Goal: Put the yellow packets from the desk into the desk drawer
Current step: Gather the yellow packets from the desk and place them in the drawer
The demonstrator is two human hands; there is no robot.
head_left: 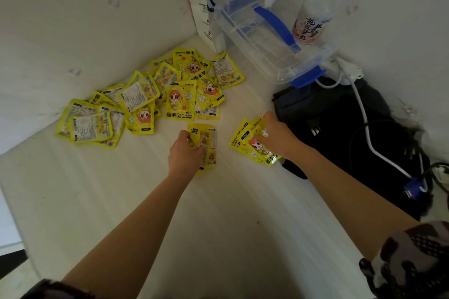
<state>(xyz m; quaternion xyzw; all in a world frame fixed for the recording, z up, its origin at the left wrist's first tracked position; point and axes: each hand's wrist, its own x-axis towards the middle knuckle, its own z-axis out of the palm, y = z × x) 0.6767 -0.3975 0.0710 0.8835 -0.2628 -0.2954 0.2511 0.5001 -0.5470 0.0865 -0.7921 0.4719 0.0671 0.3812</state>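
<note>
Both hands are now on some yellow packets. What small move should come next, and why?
Probably lift both small stacks off the desk: the left hand and right hand each already grip a few packets, while the big pile lies untouched. No drawer is in view.

Roughly twenty-five yellow packets [181, 102] (overlapping, count uncertain), one clear box [267, 46], one black bag [340, 133].

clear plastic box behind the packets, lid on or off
On. The clear plastic box has its lid in place, with the blue latch at its near end down over the rim.
</note>
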